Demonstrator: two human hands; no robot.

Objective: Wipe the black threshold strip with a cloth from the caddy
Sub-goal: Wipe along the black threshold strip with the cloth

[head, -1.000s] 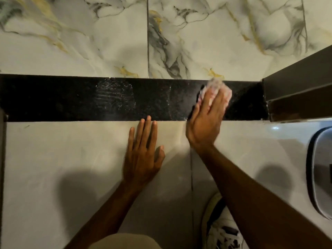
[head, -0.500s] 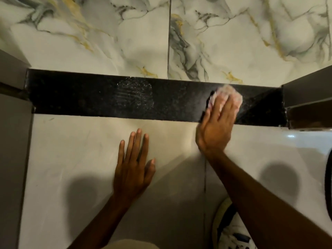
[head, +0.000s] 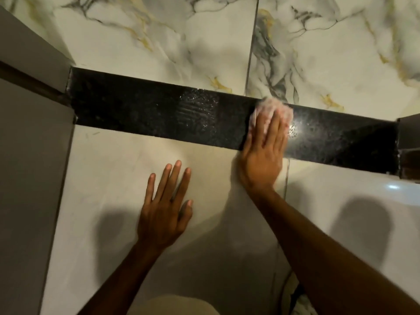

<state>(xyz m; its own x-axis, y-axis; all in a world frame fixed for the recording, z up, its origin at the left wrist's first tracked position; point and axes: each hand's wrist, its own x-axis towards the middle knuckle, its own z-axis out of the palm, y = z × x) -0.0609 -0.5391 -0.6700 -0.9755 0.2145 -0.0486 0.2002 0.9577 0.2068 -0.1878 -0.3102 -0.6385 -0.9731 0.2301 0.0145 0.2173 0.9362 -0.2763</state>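
The black threshold strip (head: pixel 147 112) runs across the floor between plain white tiles and veined marble tiles, with a wet, streaky patch near its middle. My right hand (head: pixel 263 153) lies flat over a pale pink cloth (head: pixel 271 106), pressing it onto the strip right of centre; the cloth shows only past my fingertips. My left hand (head: pixel 164 205) rests flat on the white tile below the strip, fingers spread, holding nothing. The caddy is not in view.
Grey door-frame posts stand at the strip's left end (head: pixel 34 71) and right end (head: pixel 409 142). A veined marble floor (head: pixel 159 42) lies beyond the strip. My shoe (head: pixel 300 301) shows at the bottom right and a knee (head: pixel 181 306) at the bottom centre.
My right hand has slid the cloth leftward along the strip, away from the right post. The view has shifted and tilted, showing the left post. My left hand stays flat on the tile.
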